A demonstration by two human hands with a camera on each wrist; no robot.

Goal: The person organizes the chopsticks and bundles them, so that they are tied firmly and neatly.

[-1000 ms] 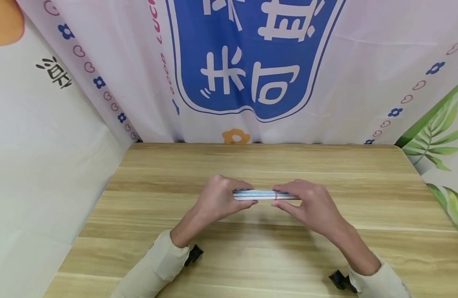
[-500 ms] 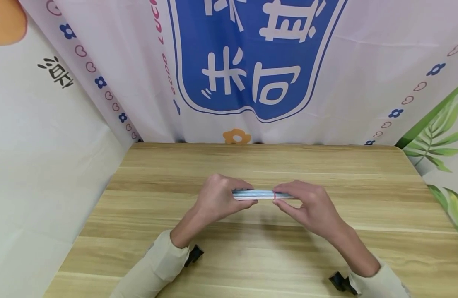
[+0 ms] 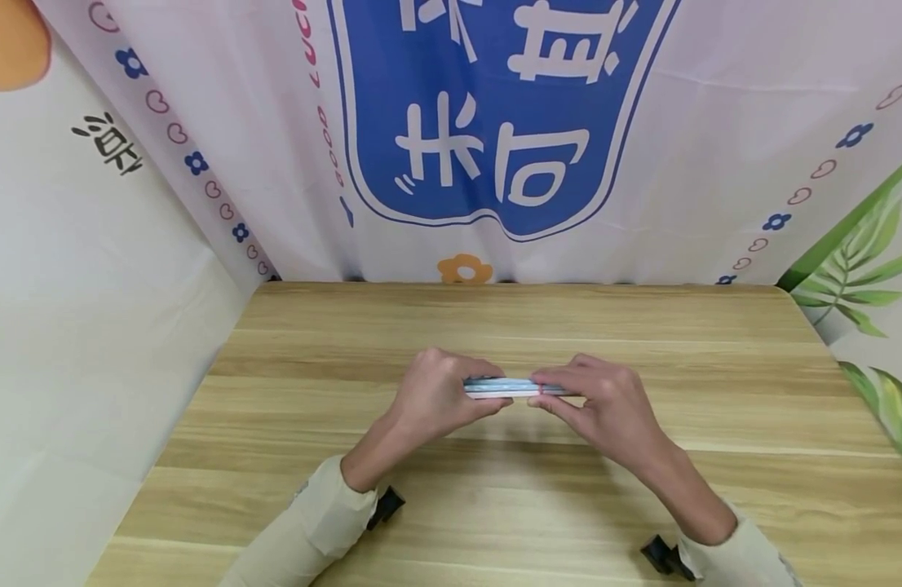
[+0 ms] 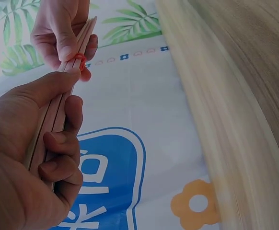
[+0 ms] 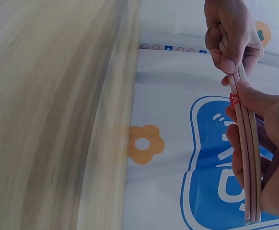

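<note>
A slim bundle of long, thin sticks is held level above the table, pale blue on top and white along the near side in the head view. A thin red band, which looks like a rubber band, circles it. My left hand grips one end, its fingers curled round the sticks in the left wrist view. At the other end my right hand pinches the bundle between thumb and fingers, right at the band. The right wrist view shows the sticks lying side by side, both thumbs close to the band.
Beneath the hands spreads a wood-grain table. A printed curtain hangs along its back edge, and a white sheet covers the left side. Black mounts sit at both sleeves.
The hands have come slightly closer together: the left has shifted a little right, the right a little left. My right fingertips now reach just past the red band. Both grips continue.
</note>
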